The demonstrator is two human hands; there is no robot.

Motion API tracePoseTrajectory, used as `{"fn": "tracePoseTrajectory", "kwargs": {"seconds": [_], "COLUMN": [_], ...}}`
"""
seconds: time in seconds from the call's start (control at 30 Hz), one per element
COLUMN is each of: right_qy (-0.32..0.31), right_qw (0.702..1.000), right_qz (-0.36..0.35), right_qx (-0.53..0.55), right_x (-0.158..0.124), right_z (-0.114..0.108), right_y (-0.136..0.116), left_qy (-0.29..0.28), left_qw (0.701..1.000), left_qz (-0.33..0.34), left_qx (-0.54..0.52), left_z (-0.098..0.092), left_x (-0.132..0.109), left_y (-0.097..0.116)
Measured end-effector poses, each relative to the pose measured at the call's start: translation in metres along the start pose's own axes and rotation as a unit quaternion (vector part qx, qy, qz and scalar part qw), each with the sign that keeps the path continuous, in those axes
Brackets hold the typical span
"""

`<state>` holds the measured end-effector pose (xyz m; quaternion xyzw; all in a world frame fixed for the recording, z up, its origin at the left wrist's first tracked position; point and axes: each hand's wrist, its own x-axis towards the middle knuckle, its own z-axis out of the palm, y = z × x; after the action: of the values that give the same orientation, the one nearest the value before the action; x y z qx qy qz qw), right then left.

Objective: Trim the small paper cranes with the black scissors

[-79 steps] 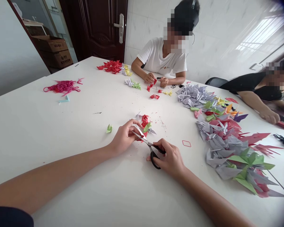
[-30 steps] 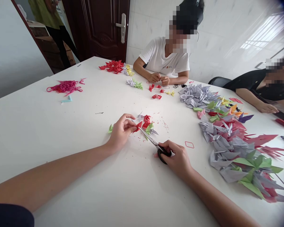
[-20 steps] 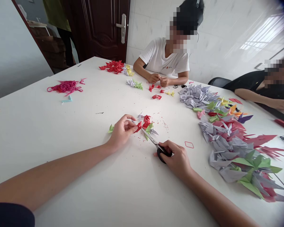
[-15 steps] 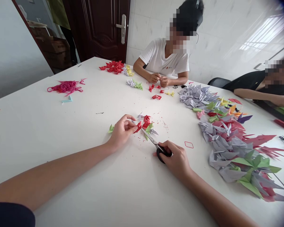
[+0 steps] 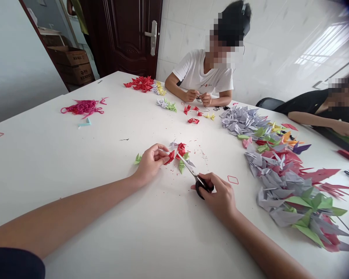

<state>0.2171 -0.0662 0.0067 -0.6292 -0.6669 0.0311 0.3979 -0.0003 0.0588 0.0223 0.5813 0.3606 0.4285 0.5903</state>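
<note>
The white counter [image 5: 75, 162] fills most of the frame. At the right side lies a long heap of folded paper [image 5: 279, 174], grey, red and green, and nobody touches it now.

Compared with the view two and a half seconds ago, the left hand [image 5: 149, 162] no longer holds a pale piece. Its thumb and fingers are now pinched on a red folded piece [image 5: 170, 156], so the work has gone over to a new piece. In the last half second the right hand [image 5: 219, 195] has moved a little to the right and lower in the frame. The scissors [image 5: 192, 170] now point up and to the left, with the tip just beside the red piece. I judge that the blades are placed for a cut on this piece, but whether they are parted or already touch the paper is too small to tell.

The right hand is closed around the black handles, with fingers through the loops. The red folded piece sits at the fingertips of the left hand, slightly above the counter, left of centre in the frame, between the two hands. Just behind it, to the upper right, lies a small cluster [image 5: 180, 149] of red, green and pale pieces. Fine red crumbs [image 5: 202, 152] are scattered to the right of this cluster.
</note>
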Motion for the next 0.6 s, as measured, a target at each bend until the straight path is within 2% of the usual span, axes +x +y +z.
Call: {"fn": "tracePoseTrajectory", "kwargs": {"seconds": [0.2, 0.6], "right_qy": [0.023, -0.018], "right_qw": [0.999, 0.999], "right_qz": [0.039, 0.038], "right_qx": [0.013, 0.012], "right_x": [0.0053, 0.003], "right_z": [-0.003, -0.0002], "right_y": [0.0015, 0.0062], "left_qy": [0.017, 0.033], "left_qw": [1.0, 0.999], "left_qz": [0.001, 0.019], "left_qx": [0.01, -0.01], "left_z": [-0.0001, 0.0007], "left_x": [0.0001, -0.0002], "left_y": [0.0032, 0.0072]}}
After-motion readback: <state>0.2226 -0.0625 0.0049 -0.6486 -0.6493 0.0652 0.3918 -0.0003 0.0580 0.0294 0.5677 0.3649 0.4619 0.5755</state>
